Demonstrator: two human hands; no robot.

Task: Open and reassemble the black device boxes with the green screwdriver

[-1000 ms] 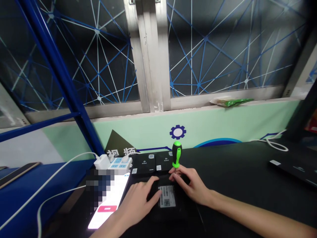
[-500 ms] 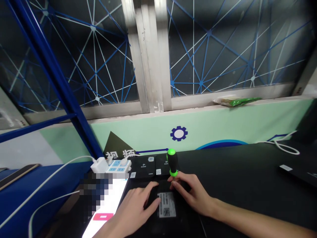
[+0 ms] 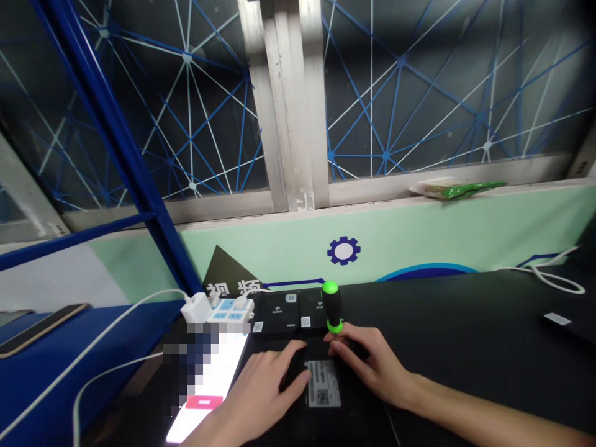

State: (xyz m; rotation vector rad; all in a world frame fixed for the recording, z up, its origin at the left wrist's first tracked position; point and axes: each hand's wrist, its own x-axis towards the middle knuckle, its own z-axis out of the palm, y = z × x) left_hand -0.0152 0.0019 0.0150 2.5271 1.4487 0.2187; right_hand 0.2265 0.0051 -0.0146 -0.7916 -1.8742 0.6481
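Observation:
My right hand [image 3: 372,363] pinches the shaft of a screwdriver with a green and black handle [image 3: 333,306], which stands upright on a flat black device [image 3: 326,413]. This device lies on the black table and carries a white label with a code [image 3: 323,392]. My left hand [image 3: 265,388] rests flat on the device's left part, fingers stretched out, thumb beside the label.
Two small black boxes [image 3: 293,308] lie just behind the device. A white power strip [image 3: 218,308] with plugs and white cables sits at left, with a lit phone [image 3: 209,388] below it. Another phone [image 3: 41,321] lies on the blue surface far left. A cable [image 3: 554,279] and dark device [image 3: 565,323] are at right.
The view has shifted slightly. The screwdriver handle tilted a little to the left, then came back upright. Both hands stay on the device.

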